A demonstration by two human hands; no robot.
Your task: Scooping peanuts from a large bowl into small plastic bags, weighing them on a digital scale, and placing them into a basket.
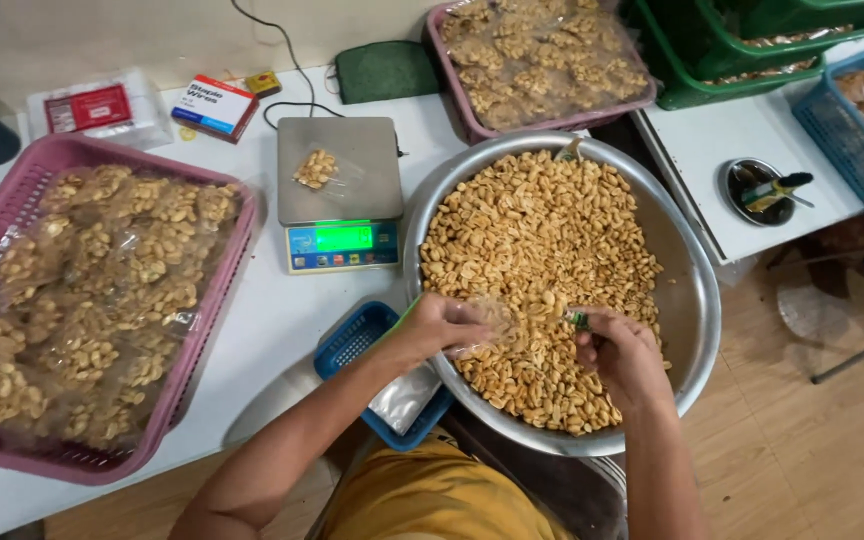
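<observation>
Standing over the white table (282,310), I see a person in a yellow shirt working at a wide steel bowl (687,300) heaped with roasted peanuts (537,250), which fills the middle of the scene. At nine o'clock from the bowl lies a long pink basket (12,200) packed with clear bags of peanuts, and a second pink basket (442,50) of the same sits at twelve o'clock. At ten o'clock stands a digital scale (340,190) carrying a small filled bag. A small blue basket (352,340) holding empty bags sits at seven o'clock, against the bowl's rim. Over the nuts near six o'clock, the left hand (437,325) pinches a small clear plastic bag (492,320), fingers closed on its mouth. The right hand (617,350), just beside it, is curled around a small green scoop (578,320).
</observation>
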